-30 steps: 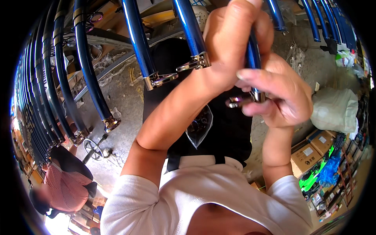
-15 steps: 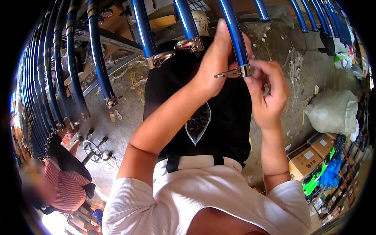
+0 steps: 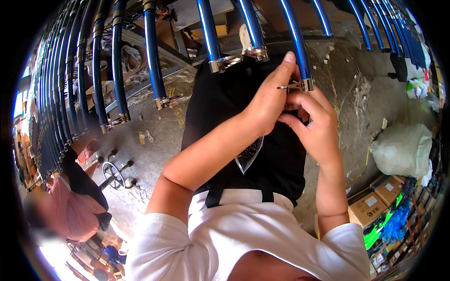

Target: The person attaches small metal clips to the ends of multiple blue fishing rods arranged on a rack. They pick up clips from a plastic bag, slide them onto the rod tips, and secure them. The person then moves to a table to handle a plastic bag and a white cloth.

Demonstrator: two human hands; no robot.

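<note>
A glossy blue tube (image 3: 296,40) comes down from the top edge, with a silver clamp (image 3: 307,85) round its lower end. The clamp's lever (image 3: 289,86) sticks out to the left. My left hand (image 3: 272,96) is closed on the tube just above the clamp, its thumb pointing up; its other fingers are mostly hidden behind. Below the clamp, my right hand (image 3: 318,122) has bent fingers, thumb and forefinger pinched near the left palm. What they pinch is too small to make out. Left of my hands, two similar blue tubes (image 3: 208,33) end in clamps (image 3: 226,63) with levers.
Rows of blue tubes (image 3: 152,51) hang at left and upper right. Another person in a striped top (image 3: 77,210) is at lower left, near a spoked handwheel (image 3: 113,175). At right are a pale sack (image 3: 403,150), cardboard boxes (image 3: 370,206) and blue plastic (image 3: 396,227).
My right hand has moved from the clamp's right side to below it, its fingertips now closer to my left hand. The tubes appear shifted rightward in the view.
</note>
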